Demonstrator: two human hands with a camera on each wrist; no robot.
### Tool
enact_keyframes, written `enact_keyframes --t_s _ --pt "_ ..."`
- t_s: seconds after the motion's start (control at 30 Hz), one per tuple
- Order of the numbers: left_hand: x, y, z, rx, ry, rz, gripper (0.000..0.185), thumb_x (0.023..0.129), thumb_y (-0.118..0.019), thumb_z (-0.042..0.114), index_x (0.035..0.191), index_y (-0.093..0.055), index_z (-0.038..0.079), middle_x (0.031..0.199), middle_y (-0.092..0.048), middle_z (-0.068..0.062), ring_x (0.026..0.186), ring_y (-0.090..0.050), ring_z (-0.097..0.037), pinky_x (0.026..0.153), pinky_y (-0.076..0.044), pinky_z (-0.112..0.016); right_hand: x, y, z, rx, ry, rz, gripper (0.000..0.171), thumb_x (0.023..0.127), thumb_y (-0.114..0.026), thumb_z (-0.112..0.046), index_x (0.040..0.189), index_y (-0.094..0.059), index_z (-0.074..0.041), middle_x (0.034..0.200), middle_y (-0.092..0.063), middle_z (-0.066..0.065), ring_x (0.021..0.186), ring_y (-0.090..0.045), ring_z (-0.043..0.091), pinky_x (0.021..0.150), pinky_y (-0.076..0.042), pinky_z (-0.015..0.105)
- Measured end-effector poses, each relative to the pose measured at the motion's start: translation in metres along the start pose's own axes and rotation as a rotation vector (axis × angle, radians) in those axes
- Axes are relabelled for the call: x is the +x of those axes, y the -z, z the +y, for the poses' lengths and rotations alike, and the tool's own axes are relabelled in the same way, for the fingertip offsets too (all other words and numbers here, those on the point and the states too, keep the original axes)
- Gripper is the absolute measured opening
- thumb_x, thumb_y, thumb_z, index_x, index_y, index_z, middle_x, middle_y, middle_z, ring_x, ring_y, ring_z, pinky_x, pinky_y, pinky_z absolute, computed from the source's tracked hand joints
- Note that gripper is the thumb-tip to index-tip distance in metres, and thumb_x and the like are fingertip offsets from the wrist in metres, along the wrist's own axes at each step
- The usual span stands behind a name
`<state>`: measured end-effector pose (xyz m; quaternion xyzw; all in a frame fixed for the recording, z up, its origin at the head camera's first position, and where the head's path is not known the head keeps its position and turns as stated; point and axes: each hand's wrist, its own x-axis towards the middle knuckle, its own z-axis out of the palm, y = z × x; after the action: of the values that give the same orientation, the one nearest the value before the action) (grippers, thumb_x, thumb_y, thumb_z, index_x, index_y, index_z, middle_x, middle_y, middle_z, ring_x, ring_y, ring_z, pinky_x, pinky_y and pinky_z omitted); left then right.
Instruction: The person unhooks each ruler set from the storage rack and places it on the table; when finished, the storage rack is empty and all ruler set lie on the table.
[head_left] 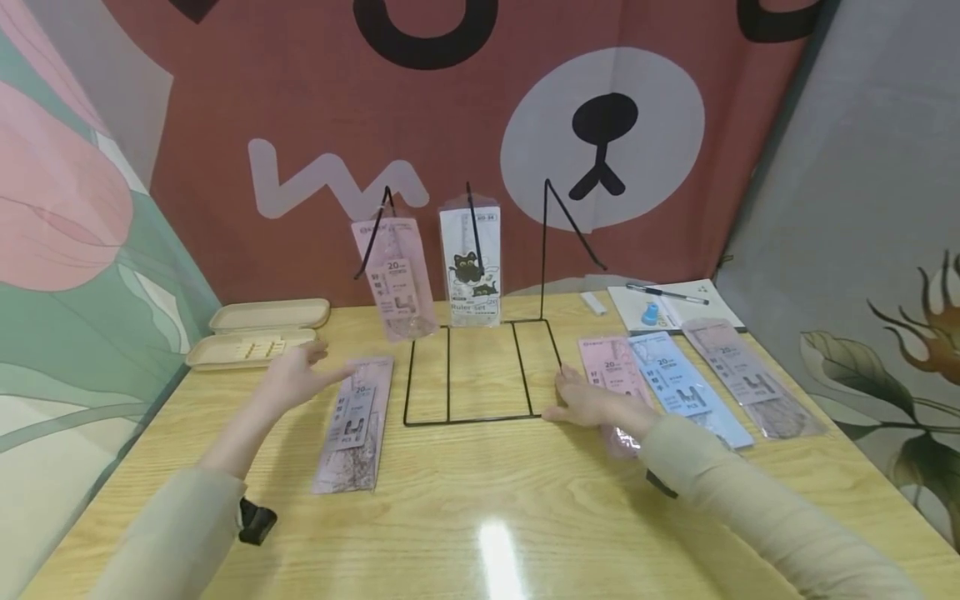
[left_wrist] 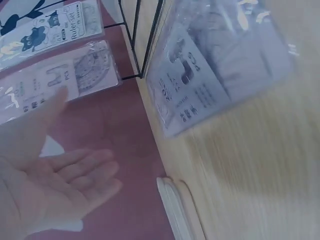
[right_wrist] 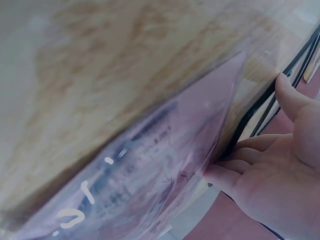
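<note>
The left hand [head_left: 294, 377] hovers with fingers spread and holding nothing, just left of the black wire rack [head_left: 480, 371] and above the top end of a pink ruler pack [head_left: 354, 423] lying on the desk [head_left: 480, 517]. The right hand [head_left: 592, 404] rests flat with fingers straight at the rack's right front corner, touching another pink ruler pack [head_left: 611, 375] that lies on the desk to the right of the rack. Two more packs, one pink [head_left: 396, 279] and one white with a cat [head_left: 471, 267], hang on the rack's hooks.

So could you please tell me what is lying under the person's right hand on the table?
The right hand rests on the near end of a pink ruler pack, beside the wire rack's base. The pack's lower part is hidden by the hand and sleeve.
</note>
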<state>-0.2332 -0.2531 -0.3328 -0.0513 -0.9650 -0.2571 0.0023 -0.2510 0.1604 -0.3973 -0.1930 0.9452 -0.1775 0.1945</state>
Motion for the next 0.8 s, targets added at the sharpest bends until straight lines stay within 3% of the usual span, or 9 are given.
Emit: enact_keyframes --t_s 0.1,0.3,0.47,0.6,0.7,0.8 --pt "0.017 -0.001 0.009 -0.086 -0.010 0.007 0.085 0.089 -0.059 0.049 0.141 -0.030 -0.012 0.138 -0.041 -0.033 0.128 -0.041 -0.047 0.104 -0.037 -0.056 0.000 0.000 0.000 -0.002 0.005 0.001 0.080 0.096 -0.051 -0.037 0.142 -0.014 0.017 0.151 -0.003 0.033 0.143 -0.001 0.043 0.118 -0.006 0.051" --pt "0.050 -0.010 0.021 -0.228 -0.029 0.046 0.083 0.092 -0.059 0.040 0.147 -0.018 -0.006 0.145 -0.034 -0.030 0.135 -0.033 -0.045 0.110 -0.033 -0.054 0.002 0.001 -0.002 -0.012 0.032 0.010 0.080 0.096 -0.051 -0.037 0.141 -0.015 0.018 0.151 -0.004 0.034 0.143 -0.002 0.044 0.118 -0.007 0.051" --pt "0.073 -0.016 0.031 -0.411 -0.027 0.038 0.086 0.092 -0.059 0.040 0.150 -0.010 0.001 0.153 -0.024 -0.023 0.141 -0.024 -0.038 0.115 -0.025 -0.051 0.002 0.002 0.000 -0.020 0.028 0.015 0.080 0.096 -0.052 -0.036 0.141 -0.016 0.019 0.150 -0.004 0.035 0.143 -0.003 0.045 0.118 -0.008 0.051" --pt "0.084 -0.021 0.038 -0.514 0.021 0.018 0.080 0.092 -0.060 0.036 0.150 -0.014 0.004 0.153 -0.027 -0.020 0.141 -0.026 -0.035 0.115 -0.024 -0.051 0.002 0.002 0.000 -0.023 0.019 0.008 0.080 0.095 -0.052 -0.036 0.140 -0.016 0.020 0.150 -0.003 0.036 0.142 -0.003 0.045 0.118 -0.008 0.051" --pt "0.088 -0.026 0.042 -0.535 0.050 0.032 0.071 0.092 -0.060 0.030 0.147 -0.024 0.003 0.147 -0.037 -0.021 0.137 -0.034 -0.036 0.113 -0.029 -0.051 0.001 0.001 0.000 -0.019 0.014 -0.002 0.081 0.095 -0.052 -0.036 0.141 -0.015 0.019 0.150 -0.003 0.036 0.143 -0.003 0.045 0.118 -0.008 0.051" --pt "0.089 -0.033 0.044 -0.512 0.031 0.067 0.055 0.093 -0.059 0.025 0.138 -0.040 -0.001 0.136 -0.050 -0.023 0.128 -0.046 -0.036 0.108 -0.037 -0.049 0.001 0.000 -0.001 -0.016 0.012 -0.002 0.081 0.095 -0.052 -0.036 0.140 -0.015 0.020 0.150 -0.003 0.036 0.142 -0.003 0.045 0.118 -0.008 0.051"
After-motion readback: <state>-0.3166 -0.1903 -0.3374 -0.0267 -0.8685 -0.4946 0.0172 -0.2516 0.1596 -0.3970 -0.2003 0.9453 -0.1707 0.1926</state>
